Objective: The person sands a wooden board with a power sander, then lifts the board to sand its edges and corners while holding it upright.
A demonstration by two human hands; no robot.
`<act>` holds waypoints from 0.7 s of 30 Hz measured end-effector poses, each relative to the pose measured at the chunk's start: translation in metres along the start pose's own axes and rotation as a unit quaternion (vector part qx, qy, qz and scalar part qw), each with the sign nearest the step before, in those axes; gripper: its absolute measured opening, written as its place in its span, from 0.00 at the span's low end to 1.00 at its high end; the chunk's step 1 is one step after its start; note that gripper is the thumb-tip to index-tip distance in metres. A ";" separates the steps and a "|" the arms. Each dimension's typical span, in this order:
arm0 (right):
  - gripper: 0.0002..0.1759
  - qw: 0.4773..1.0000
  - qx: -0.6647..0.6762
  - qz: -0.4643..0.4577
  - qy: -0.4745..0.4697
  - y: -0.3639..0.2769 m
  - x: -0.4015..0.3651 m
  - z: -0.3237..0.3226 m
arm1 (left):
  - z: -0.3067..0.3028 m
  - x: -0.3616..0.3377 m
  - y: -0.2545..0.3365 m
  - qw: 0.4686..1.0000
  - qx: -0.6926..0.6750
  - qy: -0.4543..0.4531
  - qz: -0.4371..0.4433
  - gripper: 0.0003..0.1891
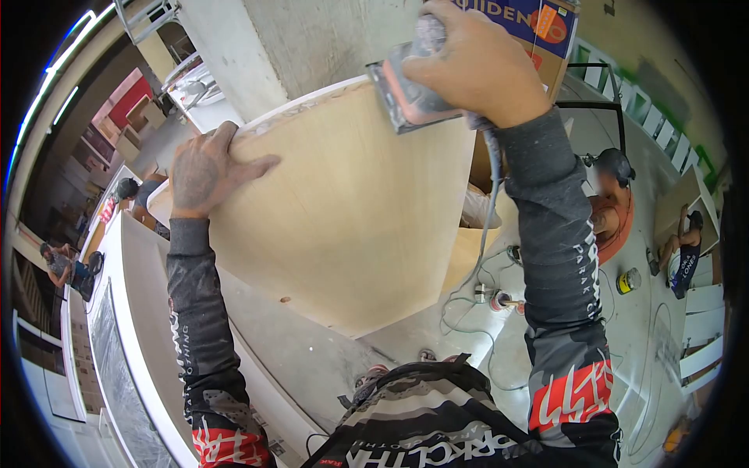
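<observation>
Pale panel (351, 203) tilted in front, upper right corner hidden behind the sander (421, 105); contact can't be made out. Right hand (485, 64), cut by the frame top, grip wrapped round the sander. Left hand (204, 170) at panel's upper-left edge, thumb spread, fingertips hidden; cannot tell if grip pinches.

Smooth, matt wooden panel (343, 210)

From my end: clear pass across the pale curved wooden panel (335, 210) between left hand (204, 171) and right hand (480, 66). Far edge blocked by the grey concrete pillar (312, 39); blue-and-brown cardboard box (566, 39) crowds behind the right hand. Thin grey cable (495, 195) obstructs the panel's right side.
</observation>
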State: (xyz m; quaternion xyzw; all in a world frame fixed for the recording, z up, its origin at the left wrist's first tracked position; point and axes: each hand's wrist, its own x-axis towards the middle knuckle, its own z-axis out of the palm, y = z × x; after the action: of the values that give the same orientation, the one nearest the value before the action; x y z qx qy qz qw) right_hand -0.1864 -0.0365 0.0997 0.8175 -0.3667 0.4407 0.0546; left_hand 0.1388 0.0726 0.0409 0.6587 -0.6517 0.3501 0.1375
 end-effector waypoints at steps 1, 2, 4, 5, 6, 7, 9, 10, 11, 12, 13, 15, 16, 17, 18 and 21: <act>0.32 0.997 -0.013 0.056 -0.043 -0.011 -0.001 -0.005 | 0.000 0.001 0.001 1.000 0.001 -0.001 -0.001 0.35; 0.32 0.997 -0.011 0.055 -0.045 -0.011 0.001 -0.001 | -0.001 0.003 0.002 1.000 0.004 -0.007 -0.003 0.36; 0.34 0.999 -0.022 0.024 -0.037 -0.011 0.004 0.010 | -0.002 0.003 0.001 1.000 0.009 -0.013 -0.006 0.36; 0.34 0.999 -0.021 0.023 -0.037 -0.009 0.005 0.013 | -0.002 0.002 0.002 1.000 0.008 -0.009 -0.006 0.36; 0.34 1.000 -0.018 0.017 -0.019 -0.004 0.004 0.014 | -0.001 0.002 0.001 1.000 0.008 -0.005 -0.005 0.36; 0.35 1.000 -0.015 0.012 -0.001 0.001 0.004 0.014 | 0.000 0.002 0.000 1.000 0.008 -0.004 -0.006 0.36; 0.36 1.000 -0.023 0.017 0.005 0.011 0.004 0.011 | 0.003 0.000 -0.003 1.000 -0.004 -0.001 -0.001 0.36; 0.37 0.999 -0.031 0.024 0.011 0.014 0.005 0.010 | 0.005 -0.001 -0.004 1.000 -0.004 -0.001 -0.001 0.36; 0.37 0.999 -0.031 0.024 0.011 0.014 0.006 0.011 | 0.006 0.000 -0.004 1.000 -0.003 0.003 0.002 0.36; 0.37 0.999 -0.033 0.025 0.008 0.015 0.007 0.010 | 0.006 0.001 -0.003 1.000 -0.002 0.007 0.006 0.36; 0.38 0.999 -0.034 0.027 0.006 0.008 0.007 0.009 | 0.004 -0.001 -0.007 1.000 -0.003 0.007 0.008 0.36; 0.36 0.999 -0.032 0.024 -0.004 -0.003 0.007 0.011 | 0.002 0.001 -0.007 1.000 0.002 -0.012 0.003 0.36; 0.34 0.999 -0.029 0.017 -0.015 -0.011 0.007 0.013 | 0.003 0.002 -0.006 1.000 0.002 -0.013 0.005 0.36; 0.34 0.999 -0.028 0.018 -0.015 -0.019 0.006 0.015 | 0.003 0.002 -0.006 1.000 0.001 -0.008 0.007 0.36; 0.30 1.000 -0.014 0.005 -0.018 -0.027 0.004 0.016 | 0.003 0.002 -0.006 1.000 0.001 -0.004 0.008 0.36; 0.24 0.999 0.022 -0.029 -0.019 -0.044 0.005 0.024 | 0.002 0.008 -0.001 1.000 0.002 0.000 0.016 0.36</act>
State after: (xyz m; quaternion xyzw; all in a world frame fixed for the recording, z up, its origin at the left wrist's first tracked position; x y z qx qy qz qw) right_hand -0.1397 -0.0170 0.0997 0.8370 -0.3344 0.4312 0.0420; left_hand 0.1397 0.0655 0.0444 0.6486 -0.6614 0.3533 0.1305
